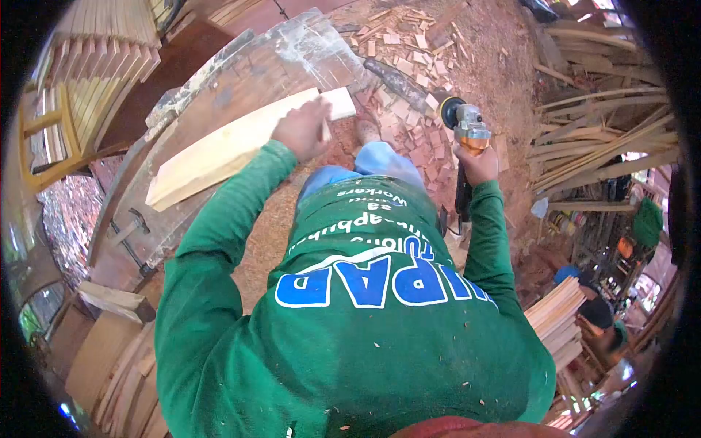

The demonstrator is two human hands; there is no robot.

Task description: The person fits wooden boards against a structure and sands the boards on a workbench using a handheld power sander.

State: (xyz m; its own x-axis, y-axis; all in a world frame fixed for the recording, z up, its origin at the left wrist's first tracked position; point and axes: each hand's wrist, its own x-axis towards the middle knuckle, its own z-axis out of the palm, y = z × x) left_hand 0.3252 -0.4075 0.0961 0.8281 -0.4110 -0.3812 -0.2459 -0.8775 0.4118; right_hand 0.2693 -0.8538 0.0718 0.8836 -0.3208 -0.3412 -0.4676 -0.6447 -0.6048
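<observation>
My left hand point(303, 130) is at the right end of a pale, slightly curved wooden board point(219, 153), closed over its near edge, with the fingers slightly blurred. The board lies at a slant across a worn workbench point(252, 87). A short whitish piece of wood point(339, 104) juts out just past my fingers. In my right hand point(478, 162) is an angle grinder point(471, 131), gripped by its body and held off to the right, apart from the board. Its round disc point(451, 111), dark with a yellow rim, points up and left.
A hammer point(139, 219) and a bar clamp point(133, 248) lie at the bench's left. Wood offcuts point(416, 124) and sawdust cover the ground ahead. Curved wooden strips point(599, 139) are piled at right, and stacked boards point(558, 314) stand lower right. A wooden block point(115, 301) sits lower left.
</observation>
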